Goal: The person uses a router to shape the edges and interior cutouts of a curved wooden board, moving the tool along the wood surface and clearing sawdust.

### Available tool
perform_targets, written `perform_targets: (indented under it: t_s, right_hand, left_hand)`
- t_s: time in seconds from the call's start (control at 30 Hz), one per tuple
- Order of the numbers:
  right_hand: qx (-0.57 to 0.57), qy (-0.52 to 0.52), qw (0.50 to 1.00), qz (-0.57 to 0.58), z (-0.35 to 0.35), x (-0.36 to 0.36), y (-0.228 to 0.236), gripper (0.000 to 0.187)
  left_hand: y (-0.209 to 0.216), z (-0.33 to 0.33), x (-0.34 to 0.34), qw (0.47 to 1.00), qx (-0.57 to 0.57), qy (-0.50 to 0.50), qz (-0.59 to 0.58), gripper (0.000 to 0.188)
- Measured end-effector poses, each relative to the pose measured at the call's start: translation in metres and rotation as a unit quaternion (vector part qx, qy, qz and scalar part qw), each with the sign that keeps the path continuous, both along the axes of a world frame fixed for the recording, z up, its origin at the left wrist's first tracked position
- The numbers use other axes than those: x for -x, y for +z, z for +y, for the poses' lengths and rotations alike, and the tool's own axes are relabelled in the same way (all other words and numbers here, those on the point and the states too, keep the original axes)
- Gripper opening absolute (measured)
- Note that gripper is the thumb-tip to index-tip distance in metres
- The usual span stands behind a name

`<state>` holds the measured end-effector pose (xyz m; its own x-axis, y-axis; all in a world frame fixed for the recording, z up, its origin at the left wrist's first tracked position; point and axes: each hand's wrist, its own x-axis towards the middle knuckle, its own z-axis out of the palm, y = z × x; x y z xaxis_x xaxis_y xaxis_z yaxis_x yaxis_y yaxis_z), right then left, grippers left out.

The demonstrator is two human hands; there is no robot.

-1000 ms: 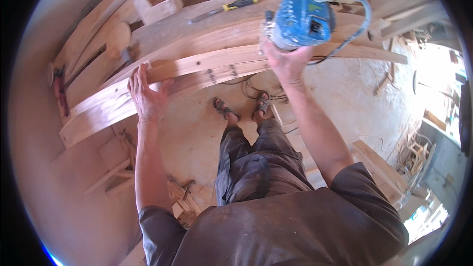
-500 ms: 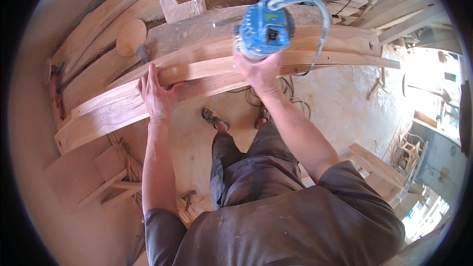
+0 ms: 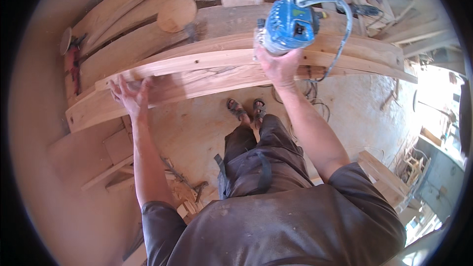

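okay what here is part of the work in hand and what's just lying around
In hand: blue power tool gripped by right hand; long wooden plank steadied by left hand.

Lying about: round wooden disc; red clamp; wood scraps on floor.

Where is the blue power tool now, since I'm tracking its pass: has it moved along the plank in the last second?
Cannot tell: the head camera shifted. The blue power tool, held by the right hand, sits on the plank.

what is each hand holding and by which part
The right hand grips the blue power tool by its near side; the left hand lies flat on the plank, holding nothing.
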<state>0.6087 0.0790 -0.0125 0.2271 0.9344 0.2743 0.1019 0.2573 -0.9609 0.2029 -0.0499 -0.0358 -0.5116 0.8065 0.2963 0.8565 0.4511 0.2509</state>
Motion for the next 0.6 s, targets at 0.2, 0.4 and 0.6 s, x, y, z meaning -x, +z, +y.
perform_targets:
  t_s: [0.2, 0.4, 0.6]
  right_hand:
    - [0.001, 0.048, 0.998, 0.050, -0.013, 0.040, 0.015, 0.069]
    - [0.042, 0.042, 0.997, 0.056, -0.016, 0.062, 0.017, 0.067]
    - [-0.036, 0.041, 0.999, -0.003, -0.024, 0.121, 0.005, 0.065]
  left_hand:
    - [-0.009, -0.035, 0.105, 0.898, -0.198, 0.077, -0.386, 0.087]
    - [-0.006, -0.025, 0.140, 0.839, -0.291, 0.116, -0.446, 0.073]
    - [-0.023, -0.040, 0.218, 0.852, -0.307, 0.125, -0.406, 0.056]
